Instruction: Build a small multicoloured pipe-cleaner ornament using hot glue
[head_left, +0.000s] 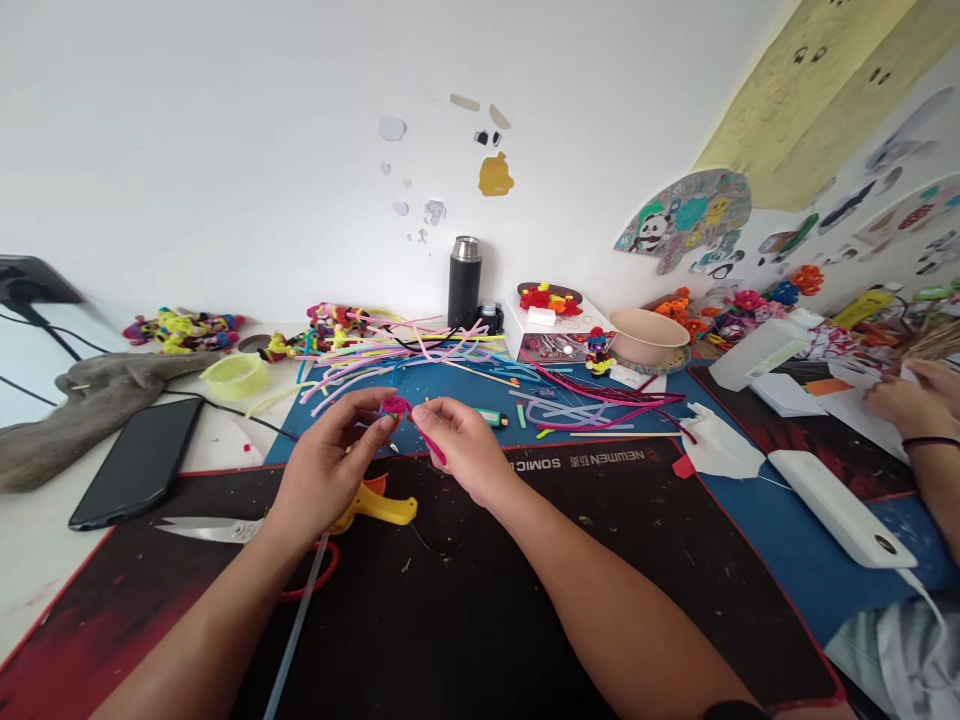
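Observation:
Near the centre, my left hand (330, 455) pinches a small colourful fuzzy piece (393, 406), with pink and a bit of green and orange showing. Its exact shape is partly hidden by the fingers. My right hand (463, 445) is closed on a magenta pipe cleaner (436, 450) that runs up to the piece. Under my left wrist lies a yellow hot glue gun (386, 506), with a clear glue stick (296, 625) sticking out toward me. Scissors (210, 528) with red handles lie partly beneath my left forearm.
Loose pipe cleaners (405, 350) are heaped behind my hands. A black thermos (465, 280), a white box (517, 325) and a beige bowl (646, 335) stand by the wall. A phone (139, 462) lies left, a white power bank (840, 508) right. Another person's hands (911, 400) are far right.

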